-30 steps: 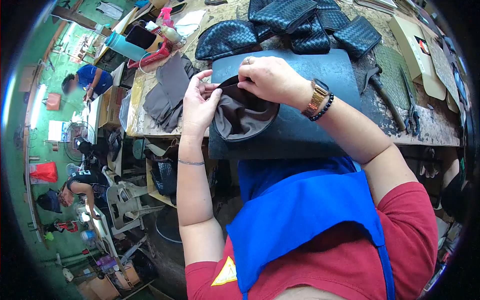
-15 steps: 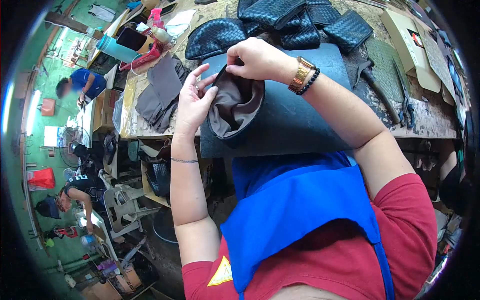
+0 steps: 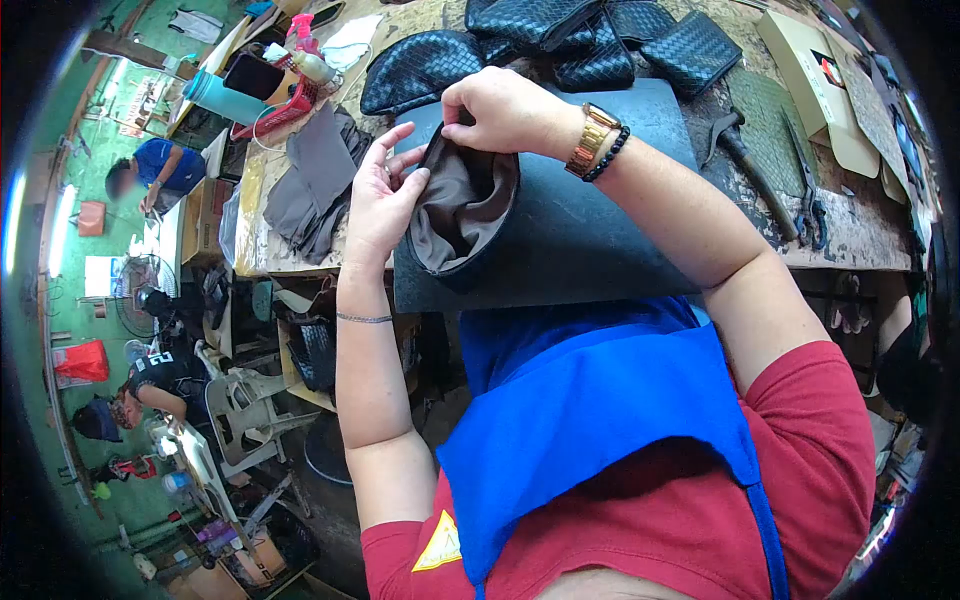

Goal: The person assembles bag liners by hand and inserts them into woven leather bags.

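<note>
My right hand (image 3: 500,108) pinches the rim at 12 o'clock and my left hand (image 3: 378,200) pinches it at 9 of the black round pouch with brown fabric lining (image 3: 462,205) on the dark mat (image 3: 590,235); lining looks seated, edge unfinished.

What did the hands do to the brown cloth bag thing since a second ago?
The right hand slid along the rim of the brown-lined pouch toward its far end, still pinching it. The left hand stayed on the near edge. The pouch tipped up, showing more lining. Both hands kept hold; the black mat and the woven pouches stayed put.
</note>
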### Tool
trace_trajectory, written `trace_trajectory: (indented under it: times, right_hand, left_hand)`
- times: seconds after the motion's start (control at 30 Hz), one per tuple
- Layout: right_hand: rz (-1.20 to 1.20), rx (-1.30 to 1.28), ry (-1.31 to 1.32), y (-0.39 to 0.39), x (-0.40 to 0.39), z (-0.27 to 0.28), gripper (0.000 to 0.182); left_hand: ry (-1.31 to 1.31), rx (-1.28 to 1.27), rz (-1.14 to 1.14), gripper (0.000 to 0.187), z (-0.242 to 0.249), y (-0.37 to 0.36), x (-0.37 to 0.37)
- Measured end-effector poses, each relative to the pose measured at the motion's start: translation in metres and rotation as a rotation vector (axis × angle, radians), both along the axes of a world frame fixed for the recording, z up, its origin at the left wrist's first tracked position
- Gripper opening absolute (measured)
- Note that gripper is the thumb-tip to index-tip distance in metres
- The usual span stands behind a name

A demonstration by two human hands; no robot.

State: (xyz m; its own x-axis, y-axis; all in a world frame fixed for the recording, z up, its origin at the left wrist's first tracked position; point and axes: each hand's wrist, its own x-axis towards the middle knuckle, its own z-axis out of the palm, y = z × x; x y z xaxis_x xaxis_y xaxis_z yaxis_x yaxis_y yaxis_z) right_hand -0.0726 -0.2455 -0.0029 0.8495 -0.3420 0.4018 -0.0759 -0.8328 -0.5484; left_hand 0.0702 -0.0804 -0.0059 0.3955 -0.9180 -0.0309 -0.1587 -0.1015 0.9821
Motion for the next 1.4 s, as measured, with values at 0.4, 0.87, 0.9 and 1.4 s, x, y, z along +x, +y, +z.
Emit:
trace_trajectory:
  times: [0.4,0.87,0.9,1.4]
  right_hand:
    - [0.044,-0.092,-0.069,0.000,-0.004,-0.009,0.016]
    - [0.002,0.052,-0.098,-0.010,-0.039,-0.014,0.022]
    - [0.025,0.048,-0.096,-0.012,-0.038,-0.014,0.022]
    - [0.129,0.155,0.081,-0.021,-0.039,-0.009,0.020]
  left_hand:
    - [-0.435,0.033,0.059,0.039,0.008,-0.029,-0.006]
    - [-0.441,0.019,-0.126,0.038,0.007,-0.029,-0.004]
    - [-0.413,0.029,-0.139,0.039,0.005,-0.030,-0.002]
    - [-0.223,-0.043,-0.233,0.023,-0.012,-0.030,0.003]
